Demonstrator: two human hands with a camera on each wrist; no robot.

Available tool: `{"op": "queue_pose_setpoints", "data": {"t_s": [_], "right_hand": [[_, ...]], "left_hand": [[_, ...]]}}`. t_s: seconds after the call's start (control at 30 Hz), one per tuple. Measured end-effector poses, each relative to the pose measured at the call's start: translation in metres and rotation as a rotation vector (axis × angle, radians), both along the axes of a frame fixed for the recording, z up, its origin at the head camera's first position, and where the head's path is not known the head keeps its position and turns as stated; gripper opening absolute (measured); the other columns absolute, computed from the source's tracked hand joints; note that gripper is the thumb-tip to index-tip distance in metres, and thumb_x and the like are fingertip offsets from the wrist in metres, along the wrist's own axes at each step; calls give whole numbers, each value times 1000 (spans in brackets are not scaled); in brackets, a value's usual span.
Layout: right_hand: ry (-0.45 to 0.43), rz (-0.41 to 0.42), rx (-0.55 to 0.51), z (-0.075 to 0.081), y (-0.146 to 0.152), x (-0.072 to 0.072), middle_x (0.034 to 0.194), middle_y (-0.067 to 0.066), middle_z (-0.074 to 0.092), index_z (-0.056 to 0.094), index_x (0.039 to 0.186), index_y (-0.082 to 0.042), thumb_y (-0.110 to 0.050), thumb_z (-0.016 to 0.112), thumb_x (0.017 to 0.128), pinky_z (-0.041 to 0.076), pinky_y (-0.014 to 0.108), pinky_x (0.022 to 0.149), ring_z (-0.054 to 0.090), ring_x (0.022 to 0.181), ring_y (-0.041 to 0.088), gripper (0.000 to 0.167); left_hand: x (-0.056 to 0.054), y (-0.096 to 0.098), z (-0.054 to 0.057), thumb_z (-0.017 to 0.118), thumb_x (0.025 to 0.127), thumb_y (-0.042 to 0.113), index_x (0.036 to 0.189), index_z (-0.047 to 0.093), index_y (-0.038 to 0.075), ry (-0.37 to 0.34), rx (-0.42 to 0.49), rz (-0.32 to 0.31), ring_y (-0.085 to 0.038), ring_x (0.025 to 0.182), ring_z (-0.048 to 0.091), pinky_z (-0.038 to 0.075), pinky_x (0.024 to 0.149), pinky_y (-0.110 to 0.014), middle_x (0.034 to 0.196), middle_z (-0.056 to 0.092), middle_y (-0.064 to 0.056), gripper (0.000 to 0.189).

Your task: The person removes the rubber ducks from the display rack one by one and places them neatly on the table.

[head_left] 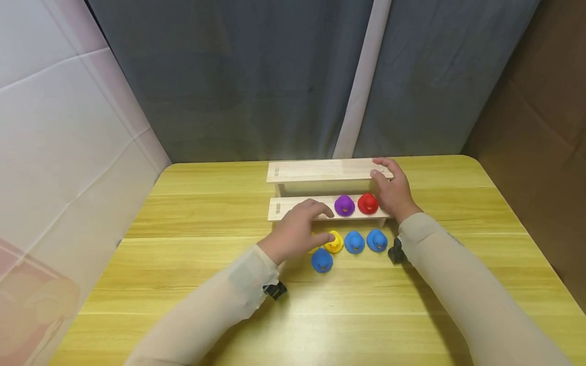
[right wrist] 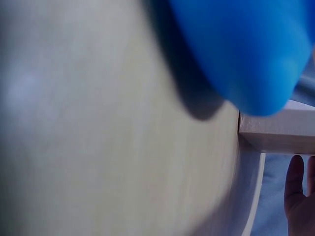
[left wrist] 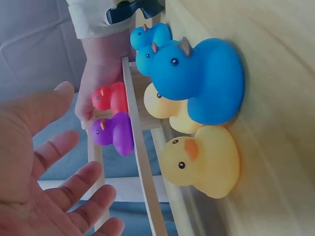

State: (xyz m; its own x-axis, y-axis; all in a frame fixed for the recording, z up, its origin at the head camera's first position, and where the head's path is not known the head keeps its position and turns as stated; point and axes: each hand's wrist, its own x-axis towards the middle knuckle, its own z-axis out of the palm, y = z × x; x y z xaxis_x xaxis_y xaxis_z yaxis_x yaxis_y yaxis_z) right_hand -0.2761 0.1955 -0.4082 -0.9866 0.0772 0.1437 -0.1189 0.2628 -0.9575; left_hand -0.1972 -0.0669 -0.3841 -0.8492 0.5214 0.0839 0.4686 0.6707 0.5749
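Observation:
A two-tier wooden shelf [head_left: 302,206] stands at the back of the yellow table [head_left: 183,264]. On its lower board sit a purple duck [head_left: 344,205] and a red duck [head_left: 368,203]. In front on the table are a yellow duck [head_left: 334,242] and three blue ducks [head_left: 354,242]. My left hand [head_left: 299,231] hovers over the yellow duck, fingers straight, holding nothing. In the left wrist view the palm [left wrist: 44,162] faces a blue duck [left wrist: 206,78] and two yellow ducks [left wrist: 204,160]. My right hand [head_left: 391,190] grips the right end of the upper board.
A grey curtain [head_left: 256,76] hangs behind the table, a white panel [head_left: 59,132] stands on the left and brown board [head_left: 540,117] on the right. The right wrist view is filled by a blurred blue duck [right wrist: 236,49] and tabletop.

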Motion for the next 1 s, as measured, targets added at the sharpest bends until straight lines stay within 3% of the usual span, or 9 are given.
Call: {"op": "queue_pose_setpoints", "data": {"t_s": [0.17, 0.3, 0.43, 0.87, 1.0], "right_hand": [[12, -14, 4, -21, 7, -15, 156, 12, 47, 55, 149, -14, -26, 55, 106, 39, 39, 114, 46, 132, 26, 44], [8, -18, 6, -28, 9, -20, 156, 8, 47, 55, 149, -19, -30, 55, 107, 41, 42, 115, 47, 131, 25, 44], [15, -17, 2, -28, 8, -20, 155, 8, 48, 56, 148, -20, -30, 57, 106, 37, 44, 117, 47, 132, 25, 43], [39, -18, 11, -27, 8, -21, 156, 11, 49, 56, 147, -14, -25, 57, 106, 25, 50, 125, 42, 142, 29, 43], [18, -12, -3, -17, 5, -13, 157, 16, 47, 55, 148, -10, -21, 56, 106, 25, 52, 125, 41, 142, 32, 44]], "left_hand": [[-9, 10, 5, 84, 92, 30, 132, 67, 17, -52, -3, 34, -28, 118, 61, 52, 105, -44, 132, 64, -5, 45], [-18, 17, 6, 82, 93, 31, 129, 67, 19, -61, -1, 52, -27, 125, 59, 49, 110, -45, 136, 63, -4, 41], [-26, 23, 6, 82, 92, 33, 131, 66, 20, -48, -18, 70, -26, 131, 57, 46, 115, -46, 140, 63, -4, 44], [-45, 34, 0, 84, 92, 30, 134, 67, 21, -84, -16, 103, -23, 127, 58, 47, 115, -44, 136, 62, -2, 46], [-49, 37, -3, 82, 93, 30, 134, 67, 20, -89, -13, 105, -23, 126, 58, 48, 114, -44, 136, 63, -3, 44]]}}
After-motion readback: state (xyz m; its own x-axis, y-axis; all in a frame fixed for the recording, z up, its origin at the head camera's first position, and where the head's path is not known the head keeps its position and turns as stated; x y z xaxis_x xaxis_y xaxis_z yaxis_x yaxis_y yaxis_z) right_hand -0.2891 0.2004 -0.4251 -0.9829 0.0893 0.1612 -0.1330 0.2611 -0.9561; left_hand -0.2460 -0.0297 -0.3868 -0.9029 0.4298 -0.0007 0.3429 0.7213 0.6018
